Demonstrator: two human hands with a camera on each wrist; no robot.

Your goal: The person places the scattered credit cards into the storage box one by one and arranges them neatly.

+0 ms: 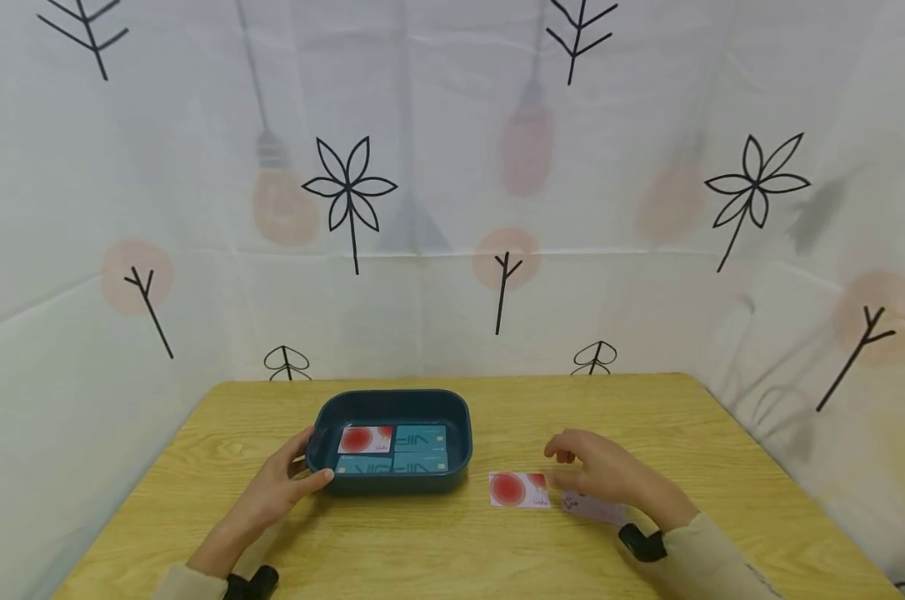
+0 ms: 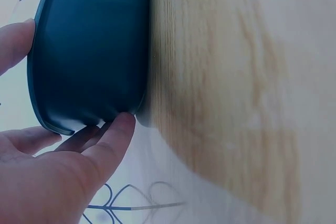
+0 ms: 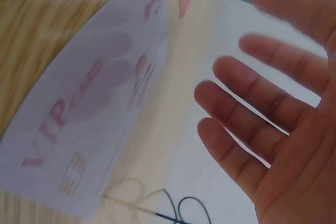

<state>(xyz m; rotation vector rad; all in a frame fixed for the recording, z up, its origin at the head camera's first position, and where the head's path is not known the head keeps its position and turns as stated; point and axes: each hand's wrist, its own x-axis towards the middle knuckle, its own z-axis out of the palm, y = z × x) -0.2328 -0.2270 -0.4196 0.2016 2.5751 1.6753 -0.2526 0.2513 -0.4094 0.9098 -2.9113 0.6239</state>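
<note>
My left grip (image 1: pixel 276 486) held the blue bin (image 1: pixel 392 485). My right grip (image 1: pixel 608 473), loosely spread, hung near the pale VIP card (image 3: pixel 89 108).

A table (image 1: pixel 415 546) with a yellowish wood-grain top carried everything. Left of its middle, toward the far edge, a dark blue-green tub (image 1: pixel 389 484) with rounded corners stood upright, its long side facing front. Right of the tub and apart from it, a white card (image 1: pixel 519 490) with a red round design lay flat. Just beside that, farther right, lay a pale card (image 1: pixel 593 507), partly covered in the head view, bearing pinkish VIP lettering and a printed chip.
</note>
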